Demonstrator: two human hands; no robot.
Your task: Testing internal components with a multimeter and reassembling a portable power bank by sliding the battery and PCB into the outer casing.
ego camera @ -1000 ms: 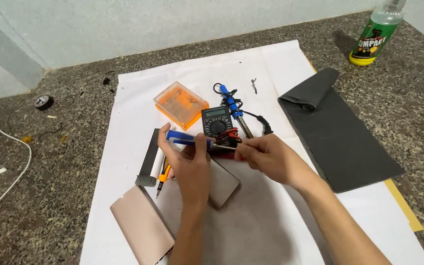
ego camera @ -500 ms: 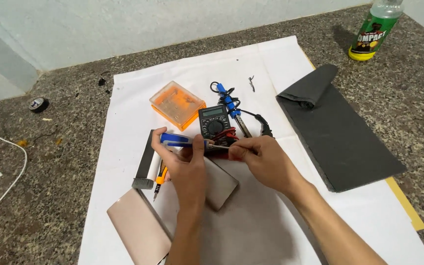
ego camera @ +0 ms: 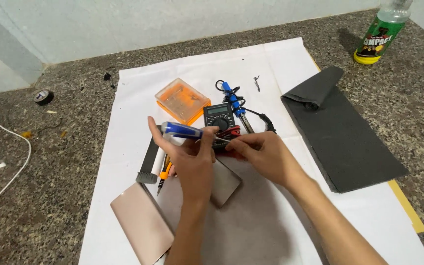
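1. The left hand (ego camera: 192,159) is closed round a blue-handled screwdriver (ego camera: 182,130), fingers and thumb pinching the handle so the tool lies nearly level, its shaft pointing right
2. The right hand (ego camera: 263,154) has its fingertips pressed together at the screwdriver's shaft end; whether they pinch the tip or a small part there cannot be told
3. Both hands meet just in front of a black multimeter (ego camera: 219,116), whose red lead shows under the fingers
4. Below the hands lies a flat grey rectangular device (ego camera: 225,182), partly covered by the left wrist
5. Left of it are an orange-handled tool (ego camera: 164,172) and a dark flat bar (ego camera: 149,158); a pinkish slab (ego camera: 141,225) lies nearer the person
6. Behind the meter sit an orange plastic box (ego camera: 182,100) and a blue-handled soldering iron (ego camera: 234,100)
7. All rest on white paper (ego camera: 133,98) over a speckled stone counter (ego camera: 50,186), with a dark grey mat (ego camera: 344,137) to the right and a green bottle (ego camera: 381,34) well beyond
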